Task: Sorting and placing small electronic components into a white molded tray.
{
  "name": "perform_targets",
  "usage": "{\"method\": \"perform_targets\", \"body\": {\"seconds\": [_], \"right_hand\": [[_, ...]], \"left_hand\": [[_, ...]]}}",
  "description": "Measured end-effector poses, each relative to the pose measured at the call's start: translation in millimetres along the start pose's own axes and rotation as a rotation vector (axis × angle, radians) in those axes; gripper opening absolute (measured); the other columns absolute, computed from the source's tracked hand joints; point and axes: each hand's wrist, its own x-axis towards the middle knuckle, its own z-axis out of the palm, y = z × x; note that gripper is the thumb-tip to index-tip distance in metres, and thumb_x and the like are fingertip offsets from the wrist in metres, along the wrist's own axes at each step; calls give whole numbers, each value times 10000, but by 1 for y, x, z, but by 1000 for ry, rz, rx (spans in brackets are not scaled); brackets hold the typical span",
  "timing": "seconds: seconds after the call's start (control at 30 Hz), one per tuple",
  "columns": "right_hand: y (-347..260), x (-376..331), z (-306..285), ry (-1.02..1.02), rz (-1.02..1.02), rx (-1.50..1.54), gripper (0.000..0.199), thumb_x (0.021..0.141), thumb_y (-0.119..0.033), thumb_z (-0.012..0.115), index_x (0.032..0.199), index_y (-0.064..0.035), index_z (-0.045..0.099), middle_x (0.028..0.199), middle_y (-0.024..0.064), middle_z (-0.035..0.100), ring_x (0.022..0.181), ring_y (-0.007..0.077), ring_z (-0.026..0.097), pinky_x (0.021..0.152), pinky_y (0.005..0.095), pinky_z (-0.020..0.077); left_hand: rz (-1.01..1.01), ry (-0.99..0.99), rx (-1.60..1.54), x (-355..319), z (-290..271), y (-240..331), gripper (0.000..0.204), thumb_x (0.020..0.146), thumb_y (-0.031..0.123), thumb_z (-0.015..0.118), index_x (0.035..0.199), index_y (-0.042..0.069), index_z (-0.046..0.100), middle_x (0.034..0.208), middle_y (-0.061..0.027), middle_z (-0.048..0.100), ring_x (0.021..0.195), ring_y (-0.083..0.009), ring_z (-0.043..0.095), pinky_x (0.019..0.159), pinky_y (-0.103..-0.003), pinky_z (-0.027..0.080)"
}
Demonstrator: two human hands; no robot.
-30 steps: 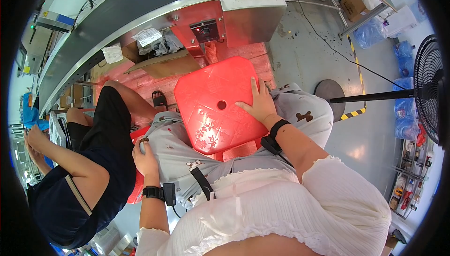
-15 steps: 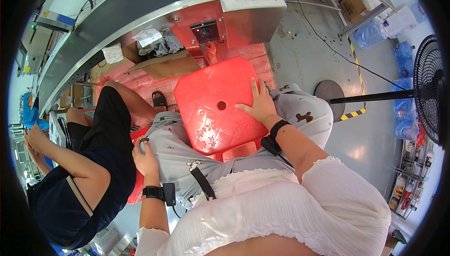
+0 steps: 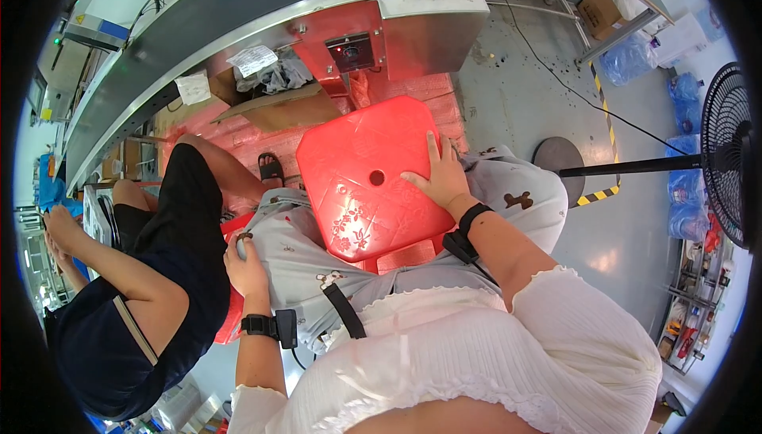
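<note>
Red plastic stool [image 3: 357,196] sits between our thighs, seat facing up, with the conveyor [image 3: 262,7] beyond it. Our right hand [image 3: 443,180] lies palm down on the seat's right edge, fingers spread, not clenched; we can't tell if any fingertip hooks the rim. Our left hand [image 3: 248,273] rests loosely on the left trouser leg [image 3: 295,250], no object seen in it. Handling, our guess: light, stiff shell, not fragile. Embossed top looks glossy, so a flat palm may skid. We'd grip opposite rims, or hook a finger through the centre hole [image 3: 376,177].
</note>
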Motion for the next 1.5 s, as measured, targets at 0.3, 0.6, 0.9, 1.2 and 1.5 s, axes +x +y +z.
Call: {"method": "perform_targets", "body": {"seconds": [0.3,0.6,0.9,1.2,1.5], "right_hand": [[2,4,-2,23,-36,58,986,731,-599,609,1399,4,204,1351,338,269,1168,476,391,941,482,394],[-6,-4,-5,-62,28,121,894,778,-474,640,1397,6,210,1354,349,263,1274,472,258,1059,471,250],[3,-1,-2,-30,-36,93,842,818,-444,597,1413,-17,182,1412,289,201,1288,448,257,1041,461,297],[7,2,-3,-43,-9,113,846,820,-473,580,1424,-47,168,1415,290,196,1293,445,255,1043,460,291],[-1,-1,-7,-53,12,104,855,820,-490,573,1426,-46,164,1409,298,205,1287,449,263,1042,465,289]], "left_hand": [[-38,40,44,0,5,-5,419,857,353,516,1170,79,560,1144,-197,535,1074,-363,505,926,-411,395],[36,85,83,-2,2,3,392,838,347,543,1115,71,571,1130,-197,545,1075,-363,504,918,-449,397],[-107,34,-2,-9,0,3,473,814,409,519,1155,83,542,1095,-180,548,1047,-359,515,859,-483,417],[-130,14,3,-10,-2,4,475,814,401,509,1164,81,528,1109,-180,541,1047,-363,514,875,-488,406],[-94,25,-11,-9,-7,10,453,812,395,513,1135,79,548,1102,-167,549,1027,-358,527,862,-476,421]]}}
